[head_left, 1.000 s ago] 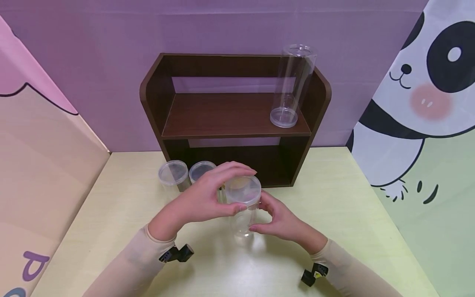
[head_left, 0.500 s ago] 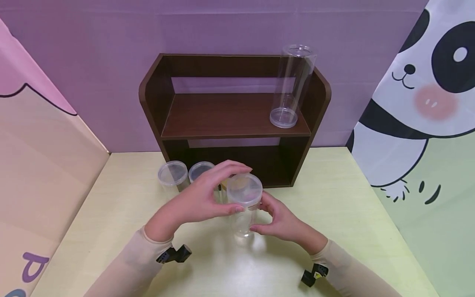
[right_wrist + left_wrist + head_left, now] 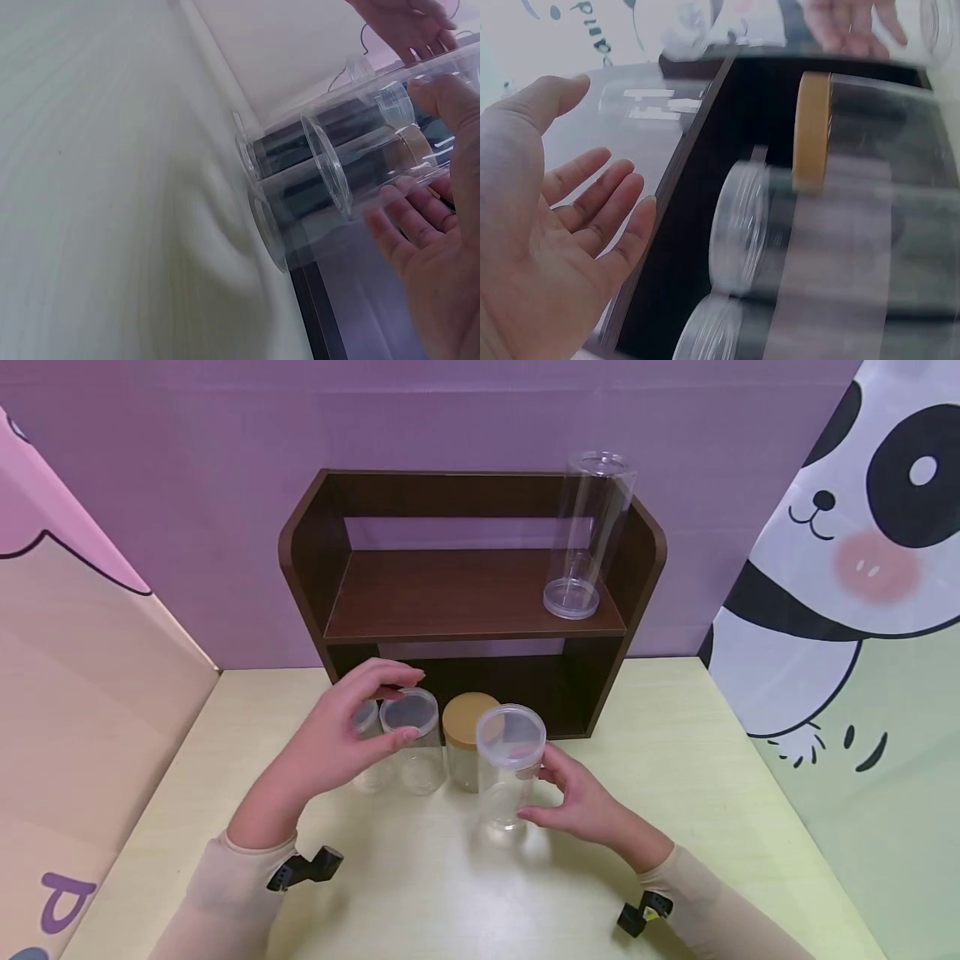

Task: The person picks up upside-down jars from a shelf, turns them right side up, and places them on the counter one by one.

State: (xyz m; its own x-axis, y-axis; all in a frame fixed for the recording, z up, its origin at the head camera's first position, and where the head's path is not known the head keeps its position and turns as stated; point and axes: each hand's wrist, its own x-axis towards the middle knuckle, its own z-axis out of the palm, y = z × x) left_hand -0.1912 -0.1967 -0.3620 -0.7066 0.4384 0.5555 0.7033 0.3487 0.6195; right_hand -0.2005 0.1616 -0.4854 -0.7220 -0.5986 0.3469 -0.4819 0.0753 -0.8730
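Observation:
My right hand (image 3: 585,806) grips a clear jar with a translucent lid (image 3: 510,739) by its right side, thumb in front and fingers behind. The jar stands upright, close over the table. My left hand (image 3: 333,731) is apart from it on the left, fingers spread and relaxed, overlapping two clear-lidded jars in the head view. In the left wrist view its palm (image 3: 570,247) holds nothing. Of those jars, one (image 3: 422,760) shows mostly, while the leftmost jar (image 3: 372,774) is partly hidden. A jar with a tan lid (image 3: 467,720) stands just behind the held jar.
Behind the jars stands a dark brown two-tier shelf (image 3: 450,597). A tall clear cylinder (image 3: 588,531) is on its upper tier at the right. Printed cloth panels (image 3: 840,610) flank the pale table (image 3: 420,893), with a purple cloth (image 3: 450,418) behind.
My left hand has come away from the held jar's lid and moved left over the other jars, uncovering the tan lid. My right hand has shifted slightly right with the jar.

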